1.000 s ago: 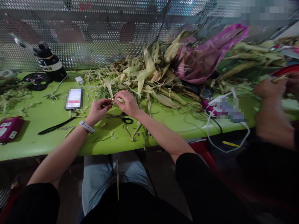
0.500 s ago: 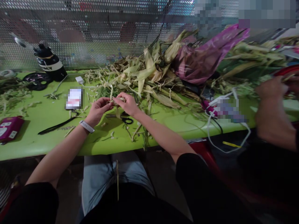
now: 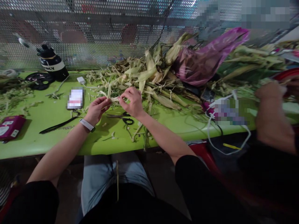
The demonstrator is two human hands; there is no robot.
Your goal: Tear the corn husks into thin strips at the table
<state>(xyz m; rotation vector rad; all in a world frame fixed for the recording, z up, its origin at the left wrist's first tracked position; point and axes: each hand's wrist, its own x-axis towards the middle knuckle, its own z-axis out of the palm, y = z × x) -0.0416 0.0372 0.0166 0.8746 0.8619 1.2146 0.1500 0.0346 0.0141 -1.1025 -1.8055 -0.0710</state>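
A pale strip of corn husk (image 3: 114,99) is stretched between my two hands above the green table. My left hand (image 3: 98,109) pinches its left part, where a piece of husk sticks upward from the fingers. At the strip's right end, my right hand (image 3: 132,101) is closed in a pinch with thumb and fingertips. Just below the hands, black-handled scissors (image 3: 127,120) lie on the table among small husk scraps. A heap of dry corn husks (image 3: 150,70) rises right behind my hands.
Behind the heap rests a purple plastic bag (image 3: 198,67). A phone (image 3: 76,98), a black strap (image 3: 58,125), a magenta box (image 3: 11,128) and a black bottle (image 3: 52,63) stand or lie at left. White cables (image 3: 209,133) hang off the edge near another person's arm (image 3: 269,115).
My hands have moved slightly apart, drawing the husk strip out between them. My right hand has shifted right and up, and the scissors show more fully.
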